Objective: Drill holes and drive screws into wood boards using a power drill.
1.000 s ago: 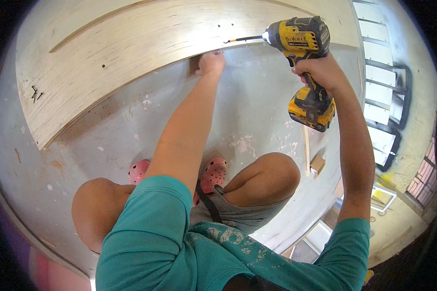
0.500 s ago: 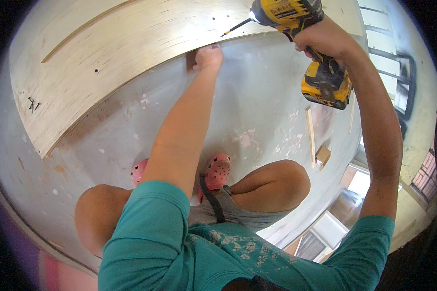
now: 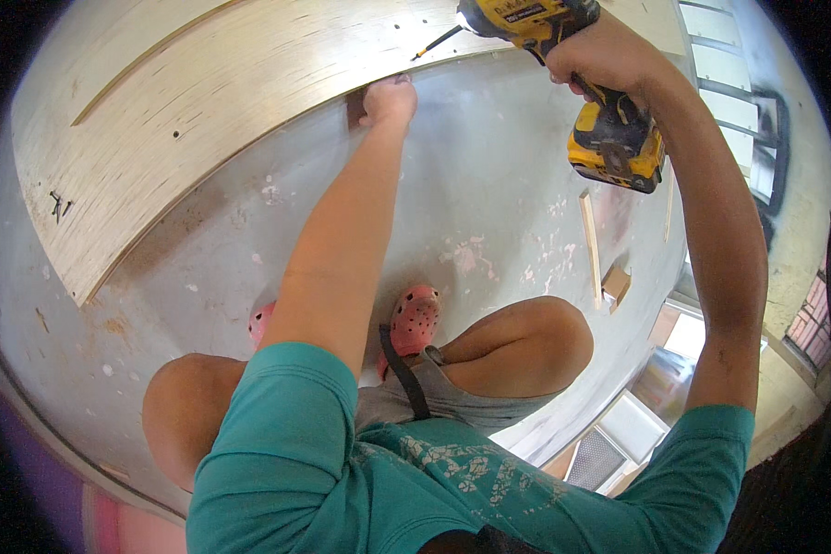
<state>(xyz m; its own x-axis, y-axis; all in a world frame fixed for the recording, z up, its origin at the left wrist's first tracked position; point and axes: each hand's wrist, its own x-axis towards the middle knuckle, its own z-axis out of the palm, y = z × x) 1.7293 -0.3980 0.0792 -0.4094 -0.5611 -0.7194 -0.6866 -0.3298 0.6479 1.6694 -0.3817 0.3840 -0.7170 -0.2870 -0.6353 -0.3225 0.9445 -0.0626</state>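
My right hand (image 3: 600, 57) is wrapped around the grip of a yellow and black cordless drill (image 3: 616, 152), held to the upper right. Its long thin bit (image 3: 437, 42) slants down to the left, the tip at or just above the near edge of a pale plywood board (image 3: 249, 69). Just below that tip, my left hand (image 3: 390, 102) is closed at the board's edge. Its fingertips are partly hidden, and what they grip cannot be made out. A brown, shadowed piece (image 3: 354, 106) shows beside it under the board.
Several dark screws (image 3: 60, 205) lie on the board's left end, and a thin wood strip (image 3: 148, 65) lies farther back. On the grey floor (image 3: 489, 175), a narrow wood stick (image 3: 590, 249) and a small wood block (image 3: 616, 286) lie to the right. My pink clogs (image 3: 415, 319) are below.
Both hands, the drill and the board appear slightly higher and farther left in the picture. The drill bit stays just above my left hand, and both grips look the same.
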